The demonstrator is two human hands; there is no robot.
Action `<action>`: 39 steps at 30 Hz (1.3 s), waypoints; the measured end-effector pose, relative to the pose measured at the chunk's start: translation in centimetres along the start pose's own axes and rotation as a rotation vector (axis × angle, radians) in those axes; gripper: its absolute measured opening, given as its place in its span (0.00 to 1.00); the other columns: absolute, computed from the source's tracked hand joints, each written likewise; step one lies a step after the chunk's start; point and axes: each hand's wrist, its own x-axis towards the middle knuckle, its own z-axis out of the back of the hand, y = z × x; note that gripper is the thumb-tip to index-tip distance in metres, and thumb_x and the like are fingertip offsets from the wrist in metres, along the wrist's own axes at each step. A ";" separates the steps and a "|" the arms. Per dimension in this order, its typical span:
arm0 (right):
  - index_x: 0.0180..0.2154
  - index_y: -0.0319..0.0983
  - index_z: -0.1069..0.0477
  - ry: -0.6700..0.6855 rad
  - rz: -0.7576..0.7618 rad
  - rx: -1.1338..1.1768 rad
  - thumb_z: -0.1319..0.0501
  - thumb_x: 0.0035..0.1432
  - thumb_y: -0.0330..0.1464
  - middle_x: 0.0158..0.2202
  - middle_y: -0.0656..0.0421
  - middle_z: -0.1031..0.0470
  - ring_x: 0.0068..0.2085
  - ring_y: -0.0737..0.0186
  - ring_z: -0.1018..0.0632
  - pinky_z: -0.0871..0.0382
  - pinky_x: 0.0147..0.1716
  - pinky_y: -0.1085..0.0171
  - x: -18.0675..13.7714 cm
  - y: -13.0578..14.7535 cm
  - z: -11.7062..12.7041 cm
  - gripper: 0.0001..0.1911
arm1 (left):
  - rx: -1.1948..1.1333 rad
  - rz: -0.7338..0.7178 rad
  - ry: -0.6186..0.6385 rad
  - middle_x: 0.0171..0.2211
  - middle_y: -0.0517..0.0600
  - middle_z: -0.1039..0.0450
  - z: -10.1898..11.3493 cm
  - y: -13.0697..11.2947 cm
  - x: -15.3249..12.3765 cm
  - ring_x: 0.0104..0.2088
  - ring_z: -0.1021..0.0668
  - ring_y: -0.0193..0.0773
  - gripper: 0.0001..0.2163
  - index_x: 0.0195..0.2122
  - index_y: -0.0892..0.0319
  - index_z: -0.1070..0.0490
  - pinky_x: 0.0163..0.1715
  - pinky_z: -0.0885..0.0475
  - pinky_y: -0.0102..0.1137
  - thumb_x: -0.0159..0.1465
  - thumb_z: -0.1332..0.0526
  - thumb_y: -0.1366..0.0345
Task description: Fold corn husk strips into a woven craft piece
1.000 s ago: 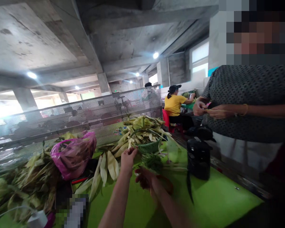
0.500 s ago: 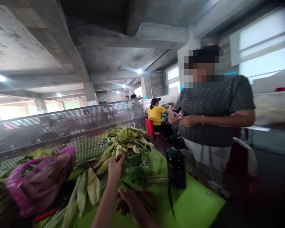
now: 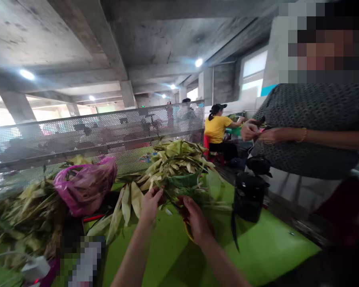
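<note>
My right hand (image 3: 196, 221) is closed around the handles of a pair of scissors (image 3: 189, 232), with a yellow inner loop showing below the fingers. The dark blades point up and left toward my left hand (image 3: 152, 203). That hand is pinched closed at the near edge of the husk pile, on a pale corn husk (image 3: 153, 183) that is partly hidden by the fingers. Just beyond both hands is a green basket (image 3: 184, 181), heaped with corn husks (image 3: 179, 153). Loose green trimmings (image 3: 197, 195) lie beside my right hand.
A pink plastic bag (image 3: 85, 187) and more husks (image 3: 24, 215) are at the left of the green table (image 3: 167, 259). A black lidded container (image 3: 249, 195) stands on the right. Across the corner, a co-worker in a grey top (image 3: 314, 131) stands; another in yellow (image 3: 217, 128) sits behind.
The view has shifted, and things sit lower left to right differently. My right hand has come up and forward, bringing the scissors closer to my left hand, which stays at the husks.
</note>
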 end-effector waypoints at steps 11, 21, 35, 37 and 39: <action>0.27 0.39 0.25 0.279 0.113 -0.360 0.30 0.46 0.43 0.25 0.62 0.28 0.28 0.63 0.31 0.40 0.31 0.64 2.4 3.9 -1.3 0.14 | 0.039 0.049 0.171 0.31 0.53 0.20 0.8 -1.6 -0.9 0.29 0.21 0.37 0.21 0.39 0.63 0.21 0.33 0.28 0.31 0.46 0.25 0.56; 0.32 0.41 0.28 0.145 0.129 -0.295 0.34 0.51 0.49 0.31 0.61 0.26 0.27 0.66 0.32 0.38 0.30 0.65 0.8 6.3 -1.1 0.18 | -0.112 0.110 0.151 0.30 0.51 0.20 0.3 -1.2 -1.8 0.28 0.23 0.32 0.19 0.35 0.63 0.20 0.33 0.29 0.27 0.44 0.23 0.60; 0.27 0.40 0.29 0.244 -0.072 -0.177 0.31 0.46 0.38 0.21 0.66 0.35 0.23 0.70 0.38 0.48 0.23 0.67 -0.7 5.7 -1.9 0.12 | -0.099 0.125 0.272 0.36 0.54 0.20 -0.2 -1.3 -2.9 0.32 0.23 0.33 0.19 0.41 0.62 0.19 0.35 0.30 0.27 0.49 0.25 0.61; 0.27 0.40 0.30 0.221 -0.078 -0.149 0.31 0.46 0.38 0.21 0.66 0.35 0.22 0.70 0.37 0.49 0.22 0.68 -0.7 5.7 -1.9 0.12 | -0.092 0.129 0.283 0.36 0.54 0.20 0.1 -1.4 -3.0 0.31 0.24 0.32 0.18 0.41 0.62 0.19 0.34 0.31 0.26 0.49 0.25 0.61; 0.28 0.41 0.31 0.203 -0.079 -0.148 0.31 0.46 0.39 0.21 0.66 0.34 0.23 0.69 0.35 0.49 0.22 0.68 -0.7 5.6 -2.1 0.12 | -0.099 0.129 0.290 0.37 0.55 0.20 0.3 -1.6 -3.1 0.32 0.24 0.33 0.18 0.41 0.62 0.19 0.34 0.31 0.27 0.50 0.25 0.61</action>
